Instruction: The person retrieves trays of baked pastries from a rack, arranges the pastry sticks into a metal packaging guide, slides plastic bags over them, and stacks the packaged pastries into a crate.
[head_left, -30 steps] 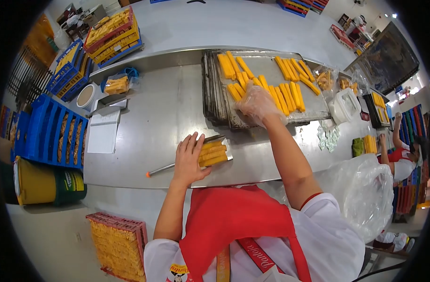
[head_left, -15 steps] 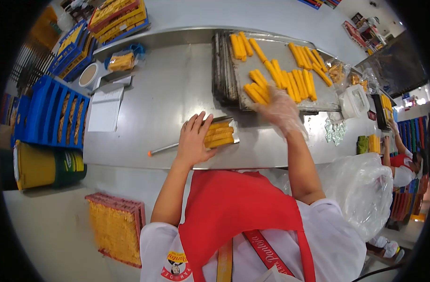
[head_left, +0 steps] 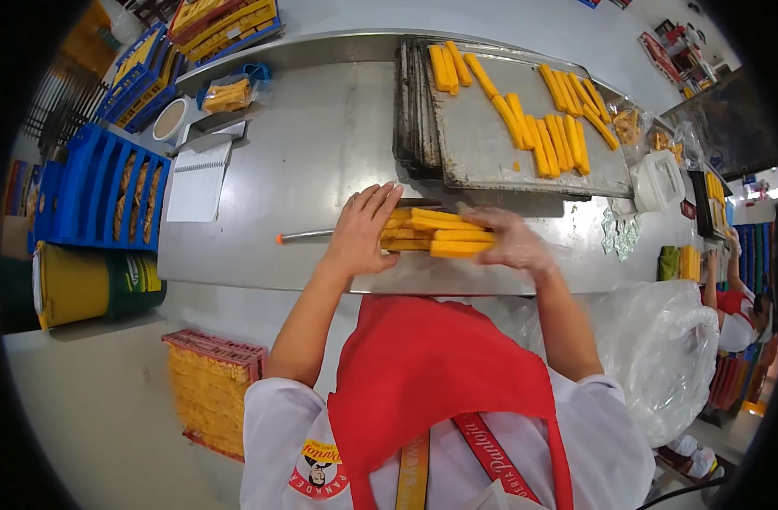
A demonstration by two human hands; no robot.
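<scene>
My bare left hand (head_left: 363, 229) curls around one end of a bundle of yellow breadsticks (head_left: 397, 244) near the table's front edge. My right hand (head_left: 514, 242), in a clear plastic glove and slightly blurred, grips a second group of breadsticks (head_left: 459, 238) by their right end. Their left ends meet and partly overlap the bundle by my left hand. A thin metal rod with an orange tip (head_left: 305, 235) pokes out left of my left hand. Behind the bundle lies a dark, flat strip (head_left: 421, 204), partly hidden. More breadsticks (head_left: 559, 146) lie on the top baking tray (head_left: 482, 174).
Baking trays stand stacked at the table's back right. A notebook (head_left: 199, 183), a white tub (head_left: 175, 121) and a bagged pack (head_left: 227, 95) are at left. A white container (head_left: 658, 180) stands at right, above a large plastic bundle (head_left: 656, 361). Another person (head_left: 737, 314) works at far right.
My right hand has come from the tray toward my left hand, bringing several breadsticks off the tray's front left part. My left hand stays around its bundle. The view has shifted slightly.
</scene>
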